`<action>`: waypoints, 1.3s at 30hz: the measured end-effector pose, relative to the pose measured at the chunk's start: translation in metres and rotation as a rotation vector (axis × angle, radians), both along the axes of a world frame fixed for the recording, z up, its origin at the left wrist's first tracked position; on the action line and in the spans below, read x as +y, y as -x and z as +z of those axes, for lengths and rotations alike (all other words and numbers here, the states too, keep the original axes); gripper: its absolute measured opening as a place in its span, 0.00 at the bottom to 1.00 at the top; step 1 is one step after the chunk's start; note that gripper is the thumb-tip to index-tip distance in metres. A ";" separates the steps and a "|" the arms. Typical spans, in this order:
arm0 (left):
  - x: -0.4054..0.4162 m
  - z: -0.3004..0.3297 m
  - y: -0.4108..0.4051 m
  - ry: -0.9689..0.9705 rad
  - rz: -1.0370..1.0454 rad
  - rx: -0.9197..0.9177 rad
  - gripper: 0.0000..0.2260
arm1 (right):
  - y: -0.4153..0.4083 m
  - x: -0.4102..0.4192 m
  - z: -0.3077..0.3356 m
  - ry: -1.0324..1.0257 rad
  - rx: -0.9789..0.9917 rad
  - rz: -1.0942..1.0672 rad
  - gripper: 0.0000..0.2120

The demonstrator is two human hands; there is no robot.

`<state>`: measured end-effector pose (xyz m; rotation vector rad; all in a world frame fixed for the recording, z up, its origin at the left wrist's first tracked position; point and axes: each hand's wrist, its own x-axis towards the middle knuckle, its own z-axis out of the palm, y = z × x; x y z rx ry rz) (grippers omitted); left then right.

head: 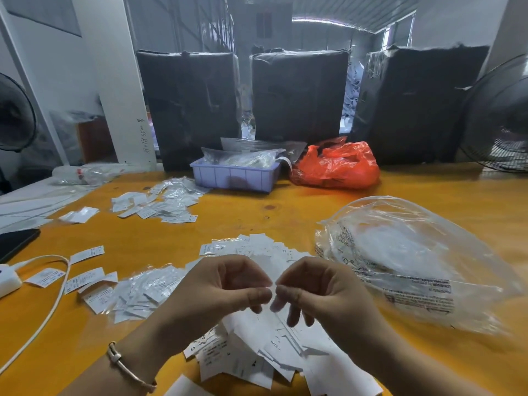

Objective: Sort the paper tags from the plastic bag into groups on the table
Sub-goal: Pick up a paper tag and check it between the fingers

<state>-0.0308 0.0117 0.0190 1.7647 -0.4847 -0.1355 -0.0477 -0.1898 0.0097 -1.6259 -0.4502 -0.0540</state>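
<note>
Grip: my left hand [225, 284] and my right hand [317, 290] meet fingertip to fingertip above the table, both with fingers curled, pinching between them something thin and see-through that I cannot make out clearly; it looks like a small clear sleeve.
Hidden: whatever I pinch is blurred and nearly invisible; my right fingers are smeared by motion.
Nearest pile: a heap of loose white paper tags [257, 355] lies directly under my hands, partly covered by my wrists and cut off by the lower edge; too many and too overlapped to count.
Left wrist: one thin bracelet [128, 367].
Left of my hands: a group of tags in clear sleeves [137, 292], with a few single tags lying apart beside a white cable [54, 298].
Beyond my hands: another spread of tags [254, 247], its near edge hidden by my fingers.
Plastic bag: one large clear bag [414, 261] lies on the table [285, 207] to my right, crumpled, its near end blurred.
Far left: a third scattered group of tags [160, 204].
Back edge: one purple tray [234, 175] holding clear bags, one red bag [337, 167] just beside it.
Behind: three black wrapped blocks [297, 92]; two fans, one at each edge, both cut off.
</note>
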 end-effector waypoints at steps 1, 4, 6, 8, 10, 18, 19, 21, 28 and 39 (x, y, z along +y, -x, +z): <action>0.001 0.001 0.000 0.013 0.016 0.021 0.07 | 0.000 -0.001 0.000 -0.003 0.007 0.005 0.04; 0.002 0.001 -0.001 -0.009 0.033 0.024 0.06 | -0.001 -0.004 -0.001 0.038 0.022 0.019 0.05; 0.003 0.001 -0.002 -0.021 0.058 0.025 0.07 | -0.003 -0.007 0.000 0.096 -0.002 -0.030 0.05; 0.005 0.001 -0.003 -0.015 0.116 0.019 0.08 | -0.007 -0.014 -0.001 0.259 -0.081 -0.156 0.07; 0.008 0.000 -0.005 -0.016 0.187 0.009 0.10 | -0.012 -0.022 -0.001 0.537 -0.191 -0.260 0.08; 0.012 -0.002 -0.007 -0.033 0.272 0.014 0.13 | -0.012 -0.035 0.009 0.944 -0.114 0.017 0.20; 0.012 -0.002 -0.007 -0.026 0.269 0.017 0.11 | -0.010 -0.035 0.011 0.975 -0.109 0.035 0.22; 0.013 -0.003 -0.008 -0.018 0.258 0.020 0.06 | -0.008 -0.036 0.014 1.017 -0.091 0.047 0.23; 0.012 -0.004 -0.009 -0.027 0.271 0.035 0.03 | -0.004 -0.034 0.017 1.207 -0.245 0.022 0.12; 0.012 -0.003 -0.009 0.042 0.268 0.077 0.15 | -0.006 -0.035 0.027 0.420 -0.187 -0.239 0.06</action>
